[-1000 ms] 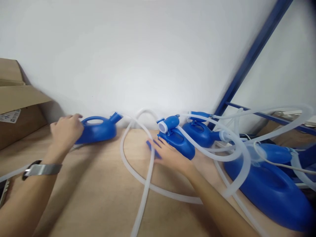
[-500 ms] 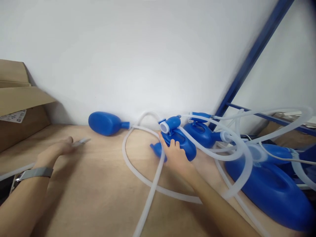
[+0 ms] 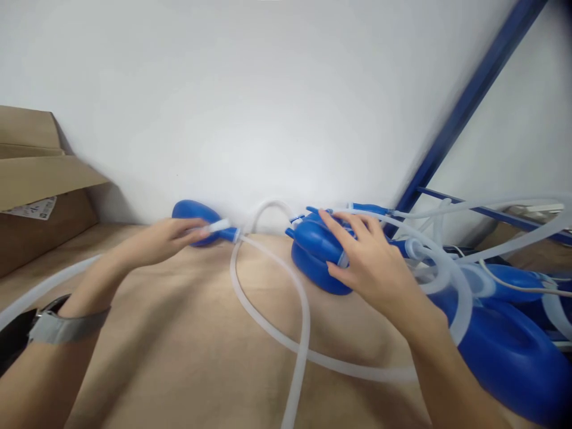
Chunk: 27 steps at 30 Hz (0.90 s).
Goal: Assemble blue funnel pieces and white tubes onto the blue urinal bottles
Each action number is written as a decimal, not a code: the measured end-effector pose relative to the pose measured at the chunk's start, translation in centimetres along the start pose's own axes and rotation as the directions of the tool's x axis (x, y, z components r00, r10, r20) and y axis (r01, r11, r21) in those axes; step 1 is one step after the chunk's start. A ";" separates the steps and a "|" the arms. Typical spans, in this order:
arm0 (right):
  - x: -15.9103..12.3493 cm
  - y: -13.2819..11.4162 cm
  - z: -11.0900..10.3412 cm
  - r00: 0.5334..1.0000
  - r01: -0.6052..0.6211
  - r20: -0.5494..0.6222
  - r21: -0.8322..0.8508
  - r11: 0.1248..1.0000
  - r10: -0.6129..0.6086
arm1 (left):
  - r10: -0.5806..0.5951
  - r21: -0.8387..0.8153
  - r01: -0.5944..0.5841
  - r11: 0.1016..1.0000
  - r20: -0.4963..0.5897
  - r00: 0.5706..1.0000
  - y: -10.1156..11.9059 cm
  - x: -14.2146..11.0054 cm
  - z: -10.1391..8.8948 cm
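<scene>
Between its fingertips, my left hand (image 3: 163,241) pinches the pale end of a tube (image 3: 218,226). This end is in front of a blue bottle (image 3: 187,210) lying on its side by the wall. My right hand (image 3: 373,268) has its thumb and fingers around the wide end of a blue tapered spout piece (image 3: 315,237), its narrow tip pointing left. Directly behind and below that piece is a blue portable urinal bottle (image 3: 308,271), partly covered by the piece and my hand.
White flexible tubing (image 3: 268,326) loops across the wooden tabletop (image 3: 187,357). More blue urinal bottles (image 3: 504,345) with coiled tubes crowd the right side. An open cardboard box (image 3: 49,232) stands at the left, and a blue metal frame (image 3: 469,101) leans along the right.
My left hand has come right and up with the tube end, near the lying bottle. My right hand has taken the spout piece off the table and raised it before the urinal bottle.
</scene>
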State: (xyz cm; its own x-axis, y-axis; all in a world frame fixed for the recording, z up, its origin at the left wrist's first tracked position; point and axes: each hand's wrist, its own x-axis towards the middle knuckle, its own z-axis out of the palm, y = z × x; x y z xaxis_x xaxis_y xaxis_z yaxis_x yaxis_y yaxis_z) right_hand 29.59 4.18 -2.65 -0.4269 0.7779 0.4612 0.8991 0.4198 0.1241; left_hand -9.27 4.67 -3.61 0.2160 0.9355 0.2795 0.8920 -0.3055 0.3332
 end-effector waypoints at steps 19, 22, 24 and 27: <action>0.3 2.4 0.2 0.885 0.443 -0.263 0.214 0.871 -0.385 | 0.350 0.388 -0.283 0.877 -0.113 0.930 4.2 -1.0 1.0; 0.4 2.3 0.4 0.861 0.479 -0.300 0.200 0.855 -0.412 | 0.405 0.394 -0.338 0.855 -0.098 0.909 4.7 -0.9 1.5; 0.4 2.3 0.5 0.849 0.492 -0.343 0.232 0.839 -0.402 | 0.416 0.355 -0.359 0.863 -0.097 0.904 4.9 -0.9 1.5; 0.4 2.4 0.6 0.831 0.515 -0.411 0.314 0.797 -0.375 | 0.404 0.296 -0.359 0.885 -0.104 0.909 5.1 -1.0 1.3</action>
State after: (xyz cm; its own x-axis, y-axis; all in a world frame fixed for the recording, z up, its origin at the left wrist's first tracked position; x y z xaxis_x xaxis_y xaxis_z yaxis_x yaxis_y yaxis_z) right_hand 31.54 5.79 -2.73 -0.6520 0.2966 0.6978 0.4665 0.8824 0.0608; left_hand -4.45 2.40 -3.39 0.5151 0.7087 0.4822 0.8294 -0.5541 -0.0716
